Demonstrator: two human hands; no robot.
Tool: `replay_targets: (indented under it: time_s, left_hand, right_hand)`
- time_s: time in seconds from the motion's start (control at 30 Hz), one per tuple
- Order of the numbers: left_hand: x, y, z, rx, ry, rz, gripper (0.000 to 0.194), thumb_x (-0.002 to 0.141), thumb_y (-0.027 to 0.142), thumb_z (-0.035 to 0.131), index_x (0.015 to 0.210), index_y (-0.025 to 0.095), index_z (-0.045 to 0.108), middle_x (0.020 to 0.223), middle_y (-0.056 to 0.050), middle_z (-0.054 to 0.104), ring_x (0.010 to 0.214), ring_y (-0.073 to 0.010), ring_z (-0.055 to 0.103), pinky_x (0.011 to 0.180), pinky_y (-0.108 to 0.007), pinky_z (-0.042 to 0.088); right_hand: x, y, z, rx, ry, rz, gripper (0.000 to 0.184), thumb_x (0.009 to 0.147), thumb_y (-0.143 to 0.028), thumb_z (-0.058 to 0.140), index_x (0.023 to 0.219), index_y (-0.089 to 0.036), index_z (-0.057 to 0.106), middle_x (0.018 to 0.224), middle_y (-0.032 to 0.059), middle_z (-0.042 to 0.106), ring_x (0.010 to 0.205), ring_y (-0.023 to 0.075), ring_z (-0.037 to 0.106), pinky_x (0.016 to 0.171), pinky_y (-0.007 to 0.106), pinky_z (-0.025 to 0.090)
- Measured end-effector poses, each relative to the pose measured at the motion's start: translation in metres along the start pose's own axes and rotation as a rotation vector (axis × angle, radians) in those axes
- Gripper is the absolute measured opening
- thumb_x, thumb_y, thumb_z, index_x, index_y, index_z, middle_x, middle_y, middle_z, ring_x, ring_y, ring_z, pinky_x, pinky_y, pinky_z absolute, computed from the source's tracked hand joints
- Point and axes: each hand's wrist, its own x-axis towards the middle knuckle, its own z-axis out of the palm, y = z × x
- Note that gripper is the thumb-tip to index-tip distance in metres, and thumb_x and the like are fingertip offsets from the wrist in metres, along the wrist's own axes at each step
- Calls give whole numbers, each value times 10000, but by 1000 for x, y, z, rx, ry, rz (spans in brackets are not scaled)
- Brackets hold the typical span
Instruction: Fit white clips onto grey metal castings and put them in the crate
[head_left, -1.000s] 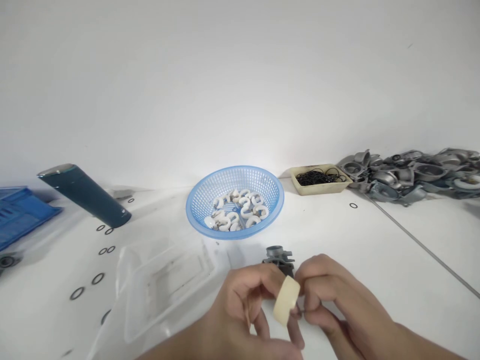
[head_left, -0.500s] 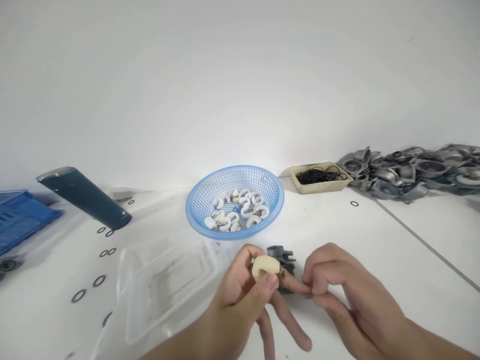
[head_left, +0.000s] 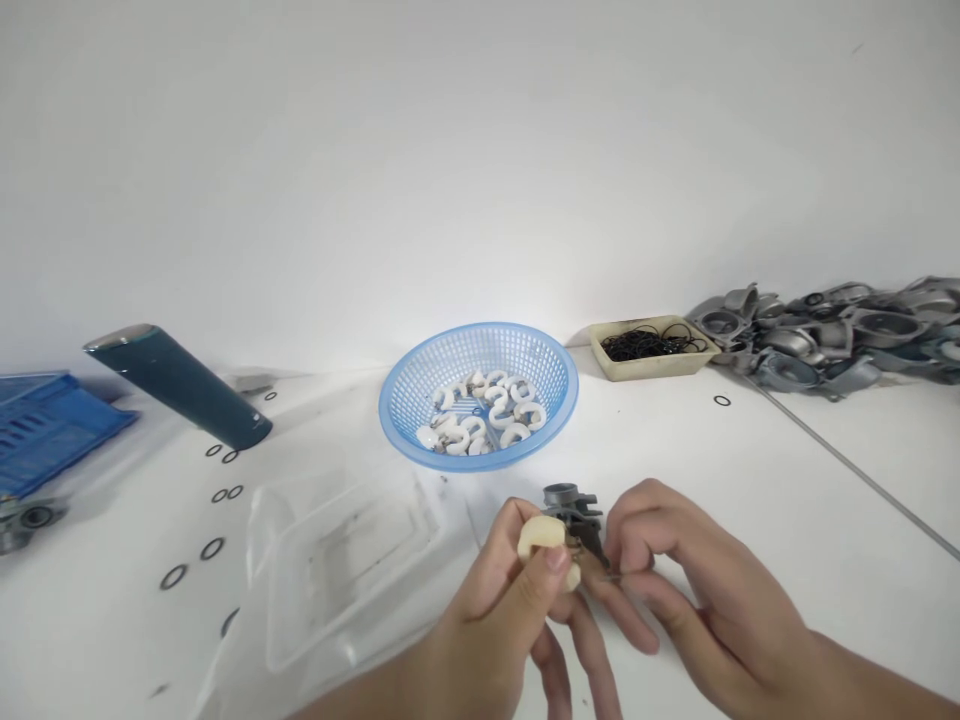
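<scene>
My left hand (head_left: 510, 600) pinches a cream C-shaped plastic piece (head_left: 541, 537) between thumb and forefinger, its other fingers stretched down. My right hand (head_left: 675, 570) is closed in a pinch just to its right, on something thin that I cannot make out. Both meet at a small grey metal part (head_left: 574, 510) that stands on the white table behind the fingers. Beyond them, a blue mesh basket (head_left: 555, 375) holds several more white C-shaped pieces (head_left: 484, 420).
A clear plastic tray (head_left: 337, 560) lies left of my hands. Black O-rings (head_left: 212, 548) are scattered at the left, near a dark teal tube (head_left: 180, 385) and a blue crate (head_left: 45, 425). A beige tray of black rings (head_left: 649, 347) and a heap of grey castings (head_left: 840, 335) sit at the back right.
The cream piece went from between both hands into my left thumb and forefinger, turned over, and now sits against the grey part. Both hands moved slightly away from me.
</scene>
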Motion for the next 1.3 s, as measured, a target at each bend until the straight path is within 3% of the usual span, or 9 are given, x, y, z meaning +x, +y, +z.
replay_targets:
  time_s: [0.17,0.3,0.47,0.63,0.77,0.93,1.03,1.2,1.3]
  left_hand:
    - [-4,3,4,38,-7,20,453,1154,666,513,1139,214,486,1081,-11,642,698,-93,753,451,-98,528]
    - [-8,9,7,155,87,-6,533,1116,725,537,1175,197,571,1114,-76,589,955,-176,701,472,-124,574]
    - [-6,10,4,112,43,84,432,1154,612,535,1186,192,631,1126,-51,491,829,-100,613,472,-115,590]
    - [-4,5,-2,109,70,175,416,1150,563,574,1083,177,715,1193,-57,408,867,-99,545,513,-132,609]
    - [-2,8,-3,100,55,153,386,1152,521,593,1068,174,740,1166,-46,425,773,-54,543,507,-128,604]
    - [0,12,-1,78,52,141,303,1133,427,663,1059,139,720,1120,-65,491,916,-134,658,545,-162,665]
    - [0,10,-1,59,85,140,233,1128,403,685,1127,172,659,1058,-43,554,849,-113,649,549,-171,670]
    - [-1,9,-2,270,133,349,61,1091,255,721,1107,196,714,1071,-40,564,778,-86,605,568,-189,683]
    - [-2,12,-5,435,188,458,134,1097,226,681,1185,229,782,1051,-48,554,772,-105,619,543,-190,666]
  right_hand:
    - [0,-1,3,75,28,32,232,1245,-286,471,1035,-243,559,929,16,655,826,138,653,738,230,598]
    - [-2,0,5,101,37,62,162,1181,-174,507,1050,-247,569,947,10,658,814,138,656,720,240,595]
    - [-1,-1,7,150,36,81,182,1151,-133,509,1037,-254,582,945,-6,655,809,128,656,721,240,582]
    - [-1,2,4,83,59,62,157,1157,-149,519,1057,-249,589,970,9,640,812,134,640,706,239,578]
    - [-1,4,2,72,78,73,171,1166,-164,516,1043,-248,600,960,1,626,802,128,629,708,234,567]
    - [0,4,2,92,77,71,173,1182,-173,517,1050,-251,596,954,1,640,801,134,636,708,244,569]
    - [0,4,1,79,80,63,175,1186,-178,519,1045,-248,595,947,14,634,791,145,633,690,258,565]
    - [-2,8,0,86,77,64,168,1185,-182,522,1049,-244,597,953,15,613,799,144,622,699,261,558]
    - [-4,9,0,90,70,65,165,1182,-174,525,1048,-242,594,957,24,608,808,155,621,699,274,560]
